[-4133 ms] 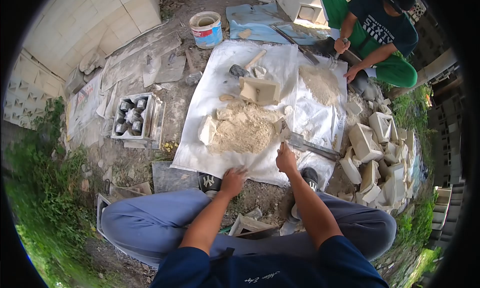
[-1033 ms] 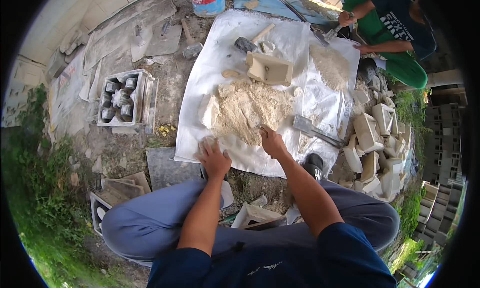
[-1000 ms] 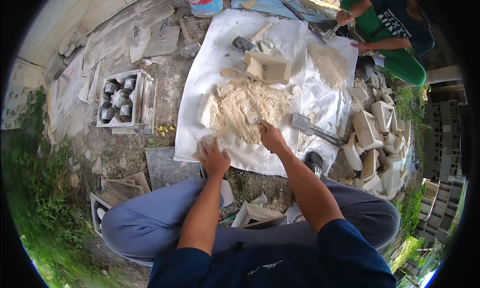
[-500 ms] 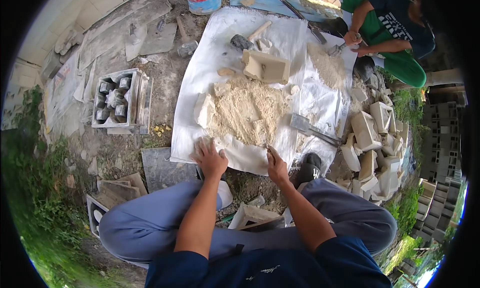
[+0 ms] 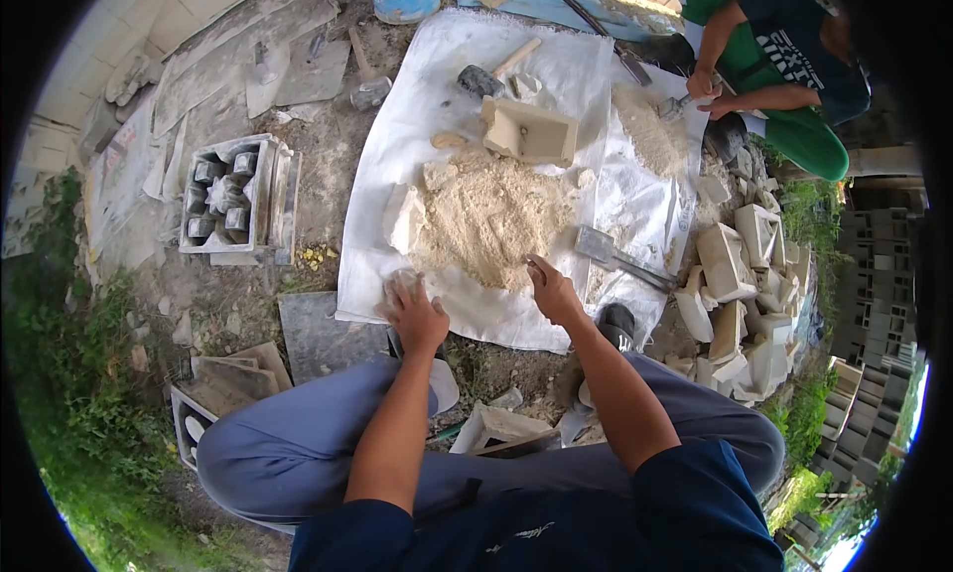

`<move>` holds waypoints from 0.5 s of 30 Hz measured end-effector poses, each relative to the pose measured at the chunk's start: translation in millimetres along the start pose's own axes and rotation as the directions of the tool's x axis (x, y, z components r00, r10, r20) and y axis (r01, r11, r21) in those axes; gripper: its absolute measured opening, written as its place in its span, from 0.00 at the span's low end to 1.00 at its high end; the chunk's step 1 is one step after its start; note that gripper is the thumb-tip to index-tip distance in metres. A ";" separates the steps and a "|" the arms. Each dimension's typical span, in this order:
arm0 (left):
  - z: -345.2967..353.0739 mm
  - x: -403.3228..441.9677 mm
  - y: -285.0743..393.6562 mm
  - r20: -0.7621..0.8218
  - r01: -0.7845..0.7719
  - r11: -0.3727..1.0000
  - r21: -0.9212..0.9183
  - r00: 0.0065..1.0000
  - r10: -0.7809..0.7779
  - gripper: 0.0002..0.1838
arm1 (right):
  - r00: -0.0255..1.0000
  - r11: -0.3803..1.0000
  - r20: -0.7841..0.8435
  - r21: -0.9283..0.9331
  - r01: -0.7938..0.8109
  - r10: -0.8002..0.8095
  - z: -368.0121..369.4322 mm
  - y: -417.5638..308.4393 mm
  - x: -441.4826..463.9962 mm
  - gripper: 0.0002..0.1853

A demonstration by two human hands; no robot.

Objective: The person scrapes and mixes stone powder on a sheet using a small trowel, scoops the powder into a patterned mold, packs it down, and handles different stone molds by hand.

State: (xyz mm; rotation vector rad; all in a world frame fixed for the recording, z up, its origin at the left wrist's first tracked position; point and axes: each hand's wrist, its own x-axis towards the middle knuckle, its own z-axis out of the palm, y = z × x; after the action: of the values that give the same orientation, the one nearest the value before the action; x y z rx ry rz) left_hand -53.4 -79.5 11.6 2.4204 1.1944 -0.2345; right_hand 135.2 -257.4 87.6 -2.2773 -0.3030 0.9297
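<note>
Crumbly tan powder heap [image 5: 486, 214], lumpy, loosely spread on white sheet [image 5: 382, 180]

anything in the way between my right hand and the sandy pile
Nothing visible: the right hand is at the near edge of the sandy pile. The hollow block lies at the far side, the pale chunk at the left, and the flat metal tool to the hand's right.

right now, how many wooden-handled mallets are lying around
2. One dark-headed mallet is on the white sheet, beyond the box-shaped block; the grey-headed mallet is on the ground, left of the sheet. Others could be hidden.
</note>
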 end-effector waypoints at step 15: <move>-10.4 -2.9 3.6 0.036 0.018 0.999 -0.049 0.999 -0.016 0.34 | 0.997 0.996 -0.008 0.013 0.083 -0.083 73.2 23.5 -57.3 0.23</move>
State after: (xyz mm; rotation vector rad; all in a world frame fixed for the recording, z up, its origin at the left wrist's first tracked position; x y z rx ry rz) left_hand -52.7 -78.9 23.0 2.3543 1.1921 -0.2492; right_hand 42.6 -264.6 64.1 -2.2377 -0.3837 0.8776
